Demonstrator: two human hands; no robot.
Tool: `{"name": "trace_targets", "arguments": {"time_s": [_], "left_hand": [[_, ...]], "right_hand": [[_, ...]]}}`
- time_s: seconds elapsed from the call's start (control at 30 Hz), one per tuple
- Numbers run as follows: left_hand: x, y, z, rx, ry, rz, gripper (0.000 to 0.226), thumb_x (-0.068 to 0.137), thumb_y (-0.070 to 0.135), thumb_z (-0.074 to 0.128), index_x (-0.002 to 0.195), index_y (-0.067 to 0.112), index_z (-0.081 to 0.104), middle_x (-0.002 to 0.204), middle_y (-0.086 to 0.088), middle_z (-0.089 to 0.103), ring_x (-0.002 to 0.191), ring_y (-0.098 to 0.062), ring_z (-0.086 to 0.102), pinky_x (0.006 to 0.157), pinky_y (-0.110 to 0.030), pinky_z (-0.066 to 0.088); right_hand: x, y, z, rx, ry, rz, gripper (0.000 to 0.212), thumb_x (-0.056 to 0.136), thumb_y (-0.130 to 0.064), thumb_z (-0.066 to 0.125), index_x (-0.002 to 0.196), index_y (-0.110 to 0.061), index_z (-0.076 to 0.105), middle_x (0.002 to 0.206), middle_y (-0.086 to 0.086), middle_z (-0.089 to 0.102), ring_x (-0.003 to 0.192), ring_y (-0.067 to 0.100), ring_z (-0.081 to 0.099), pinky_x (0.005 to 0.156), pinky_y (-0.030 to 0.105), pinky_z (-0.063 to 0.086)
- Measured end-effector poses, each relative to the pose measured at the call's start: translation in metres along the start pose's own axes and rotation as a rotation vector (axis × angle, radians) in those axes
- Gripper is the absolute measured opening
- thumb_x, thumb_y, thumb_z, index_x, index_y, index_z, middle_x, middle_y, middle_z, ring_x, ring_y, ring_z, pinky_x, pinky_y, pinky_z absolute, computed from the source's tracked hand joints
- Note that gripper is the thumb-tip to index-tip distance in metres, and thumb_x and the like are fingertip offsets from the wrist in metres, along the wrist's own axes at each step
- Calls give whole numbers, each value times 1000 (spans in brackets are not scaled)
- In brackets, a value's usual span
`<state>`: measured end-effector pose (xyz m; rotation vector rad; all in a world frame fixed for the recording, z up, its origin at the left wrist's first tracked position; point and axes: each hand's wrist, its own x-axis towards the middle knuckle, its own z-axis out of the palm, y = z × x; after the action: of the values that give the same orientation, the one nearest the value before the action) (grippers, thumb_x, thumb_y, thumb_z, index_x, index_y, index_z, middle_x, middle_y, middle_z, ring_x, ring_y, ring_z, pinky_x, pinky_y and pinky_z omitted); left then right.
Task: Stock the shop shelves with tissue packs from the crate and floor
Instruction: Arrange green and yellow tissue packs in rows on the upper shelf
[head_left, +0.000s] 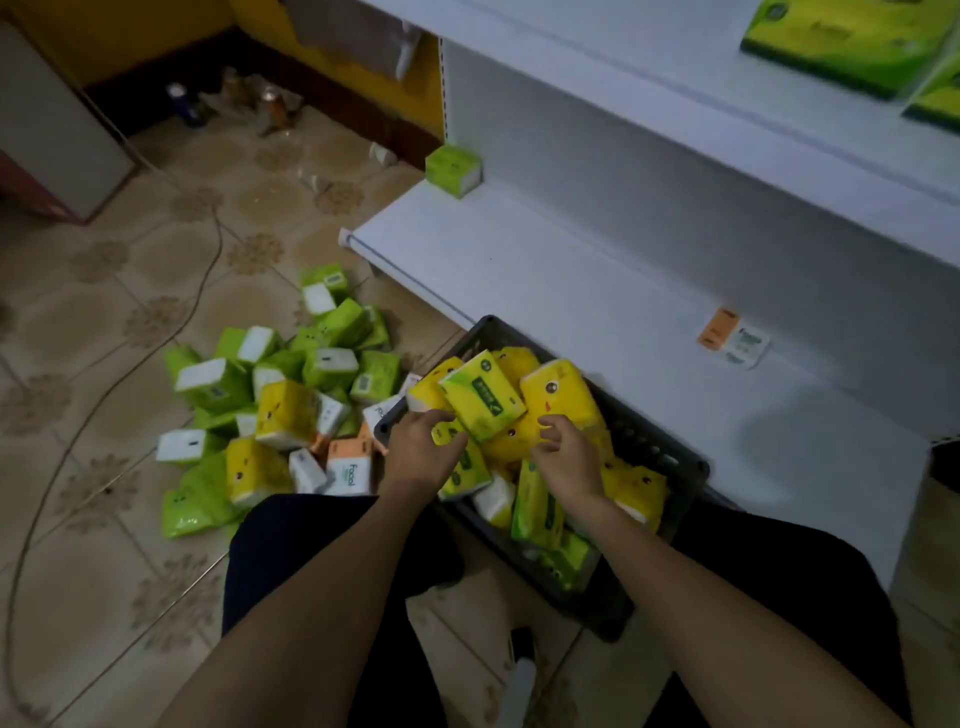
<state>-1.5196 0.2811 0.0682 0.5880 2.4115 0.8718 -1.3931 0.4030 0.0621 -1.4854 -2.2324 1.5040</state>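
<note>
Both hands were lowered into the dark crate (670, 457), which stood against the front edge of the bottom shelf (545, 270), at about five o'clock from the shelf's far end. The left hand (421, 452) was curled loosely, its fingers touching a yellow-green tissue pack (483, 397) that lay tilted on top of the heap. The right hand (563, 457) was half open at the pack's other side, fingers bent, with nothing firmly held yet — whether either hand truly gripped could not be told.

For this step to be done well, the top pack should be taken by its two short ends and lifted straight up, so that the packs leaning on it are not dragged over the crate wall. It is judged that the pack will yield when squeezed, so a light hold is enough.

Counted: one crate; in it roughly a dozen packs could be seen, though more were probably hidden beneath. On the floor at nine o'clock from the crate a pile (270, 410) of about twenty-five packs was lying — green, yellow and a few orange-white. One small green pack (452, 169) was standing on the bottom shelf at its far end, and parts of two green packs (847, 41) were seen on the shelf above.
</note>
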Motion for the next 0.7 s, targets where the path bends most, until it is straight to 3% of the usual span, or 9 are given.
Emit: {"name": "trace_targets", "arguments": {"time_s": [0.13,0.27,0.43,0.5,0.6,0.7], "left_hand": [[12,-30,15,59,-38,-87,56,63,37,56,112,12,65,117,-20,58,113,-36,51,94,-37,40],[22,-47,24,130,-91,-103,76,63,38,64,132,13,47,131,-21,43,123,-38,38,97,-43,37],[46,-58,31,106,-144,-115,85,70,22,76,142,23,31,141,-18,32,129,-34,34,100,-42,36],[50,-60,35,70,-178,-149,87,72,20,76,144,27,27,143,-18,30,130,-33,35,100,-41,38],[46,-60,43,78,-242,-179,84,76,19,74,145,24,25,139,-18,35,129,-31,36,97,-36,37],[39,-59,47,47,-237,-205,84,74,16,75,144,21,27,133,-19,40,124,-30,41,92,-33,40]], "right_hand": [[2,18,43,37,-97,141,38,87,-9,57,125,-10,53,123,12,58,111,28,55,83,30,43],[-7,27,82,114,-141,239,32,86,-10,58,119,-10,58,113,13,62,108,32,56,80,34,45],[-1,27,101,200,-214,261,39,84,-16,69,120,-9,57,116,6,62,110,23,56,57,12,34],[5,32,104,257,-224,275,45,81,-15,73,123,-14,56,120,2,61,113,19,56,61,11,38],[13,40,107,368,-296,298,67,79,4,67,137,-19,42,127,0,55,116,18,52,75,23,47],[19,40,106,483,-352,349,75,74,20,57,136,-18,38,128,7,56,108,24,57,67,22,51]]}}
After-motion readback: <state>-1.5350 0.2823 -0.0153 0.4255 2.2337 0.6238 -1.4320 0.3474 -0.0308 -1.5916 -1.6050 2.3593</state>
